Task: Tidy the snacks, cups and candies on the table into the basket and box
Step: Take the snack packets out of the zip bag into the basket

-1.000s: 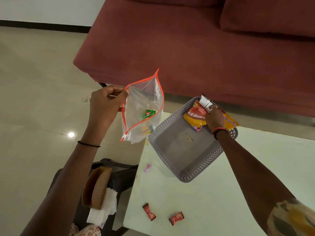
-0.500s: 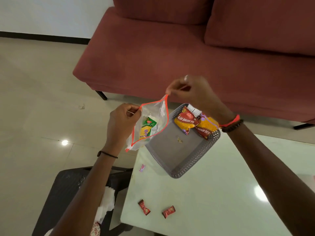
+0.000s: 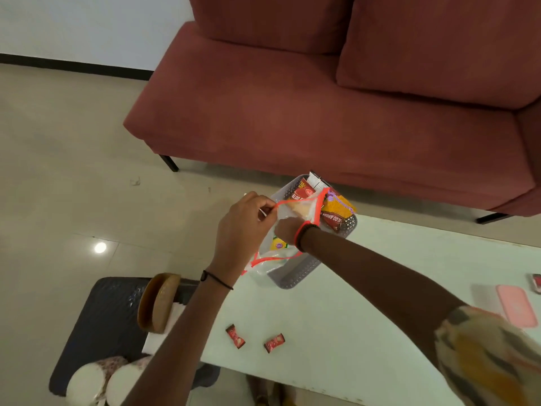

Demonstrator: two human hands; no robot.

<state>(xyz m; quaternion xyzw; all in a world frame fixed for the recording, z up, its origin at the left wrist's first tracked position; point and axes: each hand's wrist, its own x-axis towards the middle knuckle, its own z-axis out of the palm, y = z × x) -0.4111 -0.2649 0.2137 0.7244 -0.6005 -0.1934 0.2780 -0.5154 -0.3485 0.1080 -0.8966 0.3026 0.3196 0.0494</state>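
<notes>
My left hand (image 3: pixel 248 218) pinches the orange-trimmed rim of a clear zip bag (image 3: pixel 270 263) and holds it above the near-left corner of the grey perforated basket (image 3: pixel 298 276). My right hand (image 3: pixel 285 228) is pushed into the bag's open mouth, its fingers hidden by the plastic. A small yellow-green sachet (image 3: pixel 279 244) shows inside the bag. Red and yellow snack packets (image 3: pixel 336 210) lie at the basket's far end. Two red wrapped candies (image 3: pixel 235 339) (image 3: pixel 274 342) rest on the pale table (image 3: pixel 366 332) near its front edge.
A pink box lid (image 3: pixel 515 306) and another red candy (image 3: pixel 537 282) sit at the table's right. Left of the table, a black stool (image 3: pixel 108 312) carries a brown napkin holder (image 3: pixel 158 303) and two white cups (image 3: pixel 87 385). A maroon sofa (image 3: pixel 322 112) stands behind.
My right hand left the snack packets in the basket, took the bag's top edge, then went into the bag's mouth. My left hand brought the bag down and right, over the basket.
</notes>
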